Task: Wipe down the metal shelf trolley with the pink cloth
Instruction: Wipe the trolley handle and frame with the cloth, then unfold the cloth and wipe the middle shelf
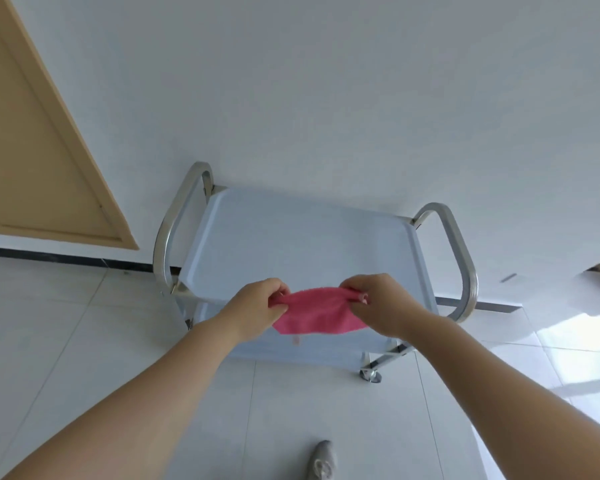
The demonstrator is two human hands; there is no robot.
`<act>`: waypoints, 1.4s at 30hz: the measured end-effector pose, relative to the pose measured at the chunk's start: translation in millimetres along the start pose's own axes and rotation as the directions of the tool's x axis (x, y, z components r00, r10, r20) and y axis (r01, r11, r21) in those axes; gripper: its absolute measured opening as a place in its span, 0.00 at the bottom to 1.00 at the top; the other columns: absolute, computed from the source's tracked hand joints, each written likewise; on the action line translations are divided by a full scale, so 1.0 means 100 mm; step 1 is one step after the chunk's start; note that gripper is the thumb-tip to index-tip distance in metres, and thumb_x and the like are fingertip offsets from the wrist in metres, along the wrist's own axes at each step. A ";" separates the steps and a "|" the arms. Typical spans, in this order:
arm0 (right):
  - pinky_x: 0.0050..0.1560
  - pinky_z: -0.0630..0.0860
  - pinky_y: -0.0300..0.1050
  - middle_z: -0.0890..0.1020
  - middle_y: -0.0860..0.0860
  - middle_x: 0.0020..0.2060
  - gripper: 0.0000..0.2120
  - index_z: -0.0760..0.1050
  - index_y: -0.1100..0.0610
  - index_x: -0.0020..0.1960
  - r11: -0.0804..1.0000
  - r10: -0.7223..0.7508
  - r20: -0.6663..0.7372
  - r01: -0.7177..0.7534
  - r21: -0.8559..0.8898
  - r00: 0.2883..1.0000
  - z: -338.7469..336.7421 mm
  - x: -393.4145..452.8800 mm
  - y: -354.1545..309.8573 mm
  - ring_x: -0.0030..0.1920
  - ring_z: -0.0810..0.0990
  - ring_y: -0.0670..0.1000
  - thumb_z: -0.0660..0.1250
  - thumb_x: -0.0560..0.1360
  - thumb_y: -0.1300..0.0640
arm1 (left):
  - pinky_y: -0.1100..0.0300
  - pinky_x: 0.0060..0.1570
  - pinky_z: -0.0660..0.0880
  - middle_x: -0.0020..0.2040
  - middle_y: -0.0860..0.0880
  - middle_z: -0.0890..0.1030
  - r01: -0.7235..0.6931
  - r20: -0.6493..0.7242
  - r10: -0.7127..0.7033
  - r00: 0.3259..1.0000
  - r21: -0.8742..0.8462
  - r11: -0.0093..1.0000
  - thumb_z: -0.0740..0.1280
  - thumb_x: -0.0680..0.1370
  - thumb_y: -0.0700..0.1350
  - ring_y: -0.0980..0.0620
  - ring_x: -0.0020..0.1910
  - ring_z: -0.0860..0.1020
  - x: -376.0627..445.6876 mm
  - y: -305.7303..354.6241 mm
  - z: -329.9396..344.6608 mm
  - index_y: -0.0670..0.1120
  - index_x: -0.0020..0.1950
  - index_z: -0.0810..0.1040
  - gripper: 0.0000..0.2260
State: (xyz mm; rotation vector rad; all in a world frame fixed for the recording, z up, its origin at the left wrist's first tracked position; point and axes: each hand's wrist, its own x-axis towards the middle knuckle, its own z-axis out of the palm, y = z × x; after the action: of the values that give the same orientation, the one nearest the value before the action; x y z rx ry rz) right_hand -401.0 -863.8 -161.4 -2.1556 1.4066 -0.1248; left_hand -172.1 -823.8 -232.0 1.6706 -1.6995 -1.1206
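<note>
The metal shelf trolley [298, 237] stands against the white wall, with a flat top shelf and a curved steel handle at each end. Above its near edge I hold the pink cloth [317, 315] stretched between both hands. My left hand [257, 306] pinches the cloth's left corner and my right hand [378, 303] pinches its right corner. The cloth hangs down between them, and I cannot tell whether it touches the shelf. A lower shelf shows partly under the top one.
A tan door [39, 143] is at the left. White floor tiles surround the trolley, and a caster wheel [371, 375] shows at its near right corner. My grey shoe [321, 462] is on the floor at the bottom. A black baseboard runs along the wall.
</note>
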 end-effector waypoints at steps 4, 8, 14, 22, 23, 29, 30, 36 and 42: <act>0.35 0.69 0.30 0.80 0.44 0.36 0.16 0.80 0.48 0.46 0.999 0.015 0.080 -0.018 0.041 0.997 0.42 -0.06 0.37 0.38 0.77 0.47 0.59 0.69 0.63 | 0.63 0.46 0.75 0.43 0.54 0.80 0.103 0.033 -0.103 0.994 -0.014 0.995 0.66 0.73 0.37 0.56 0.44 0.78 -0.10 -0.29 0.30 0.53 0.45 0.77 0.10; 0.38 0.74 0.42 0.81 0.47 0.36 0.17 0.78 0.47 0.46 0.994 0.028 0.181 -0.047 0.101 0.983 1.04 0.00 0.86 0.38 0.78 0.50 0.57 0.69 0.63 | 0.64 0.44 0.73 0.42 0.54 0.80 0.200 -0.013 -0.200 0.980 0.014 0.980 0.65 0.73 0.35 0.55 0.43 0.78 -0.09 -0.75 0.77 0.52 0.43 0.76 0.11; 0.34 0.71 0.42 0.80 0.51 0.33 0.15 0.78 0.50 0.44 0.991 0.015 0.213 -0.044 0.129 0.977 1.97 0.13 1.74 0.35 0.76 0.53 0.57 0.69 0.65 | 0.64 0.46 0.74 0.43 0.52 0.80 0.241 -0.048 -0.241 0.969 0.003 0.970 0.63 0.70 0.31 0.55 0.44 0.78 0.14 -1.50 1.65 0.49 0.44 0.78 0.13; 0.29 0.69 0.39 0.81 0.51 0.34 0.14 0.78 0.51 0.45 1.000 0.020 0.174 -0.019 -0.011 0.984 3.33 0.48 2.87 0.33 0.75 0.53 0.58 0.69 0.65 | 0.72 0.40 0.69 0.40 0.57 0.78 0.212 -0.047 -0.212 0.976 0.007 0.977 0.66 0.71 0.34 0.61 0.40 0.76 0.56 -2.90 2.83 0.52 0.43 0.77 0.12; 0.26 0.66 0.33 0.80 0.50 0.33 0.14 0.78 0.52 0.45 0.999 0.014 0.170 -0.008 -0.038 0.985 3.51 0.52 2.99 0.33 0.75 0.53 0.58 0.69 0.65 | 0.72 0.39 0.68 0.40 0.58 0.77 0.202 -0.041 -0.201 0.979 0.025 0.979 0.67 0.71 0.34 0.62 0.39 0.76 0.61 -3.07 2.95 0.52 0.43 0.77 0.12; 0.37 0.73 0.47 0.79 0.50 0.37 0.14 0.78 0.57 0.45 0.976 -0.186 0.154 0.200 -0.081 0.970 4.26 0.78 3.57 0.37 0.77 0.54 0.59 0.68 0.70 | 0.72 0.42 0.68 0.42 0.51 0.77 0.019 -0.006 -0.019 1.000 0.181 0.983 0.68 0.70 0.33 0.54 0.41 0.76 0.94 -3.79 3.39 0.45 0.45 0.80 0.09; 0.39 0.75 0.50 0.80 0.52 0.40 0.14 0.79 0.58 0.47 0.964 -0.239 0.115 0.249 -0.088 0.964 4.30 0.83 3.65 0.39 0.78 0.55 0.61 0.68 0.70 | 0.74 0.41 0.67 0.41 0.51 0.77 -0.048 -0.016 0.052 0.998 0.217 0.975 0.68 0.70 0.32 0.54 0.41 0.75 0.99 -3.83 3.39 0.44 0.46 0.81 0.09; 0.39 0.70 0.35 0.81 0.51 0.38 0.18 0.79 0.58 0.50 0.916 -0.399 -0.287 0.368 -0.156 0.871 4.09 1.04 3.85 0.36 0.75 0.46 0.62 0.63 0.69 | 0.64 0.43 0.70 0.39 0.54 0.74 -0.375 -0.155 0.441 0.884 0.328 0.867 0.68 0.72 0.33 0.60 0.38 0.72 1.32 -3.58 3.18 0.45 0.46 0.80 0.08; 0.41 0.68 0.31 0.78 0.49 0.46 0.21 0.75 0.57 0.57 0.940 -0.335 -0.527 0.234 -0.250 0.781 3.59 0.94 3.96 0.38 0.73 0.46 0.60 0.67 0.69 | 0.65 0.45 0.69 0.42 0.49 0.78 -0.488 -0.264 0.604 0.752 0.393 0.779 0.68 0.72 0.33 0.52 0.42 0.75 1.67 -3.02 3.17 0.42 0.48 0.79 0.08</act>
State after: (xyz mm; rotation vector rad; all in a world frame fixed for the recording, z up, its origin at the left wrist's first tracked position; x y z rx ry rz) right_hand -550.7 -919.0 -680.3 -2.6006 1.4073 -0.8538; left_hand -283.2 -893.3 -681.9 1.2753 -1.9727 -0.2401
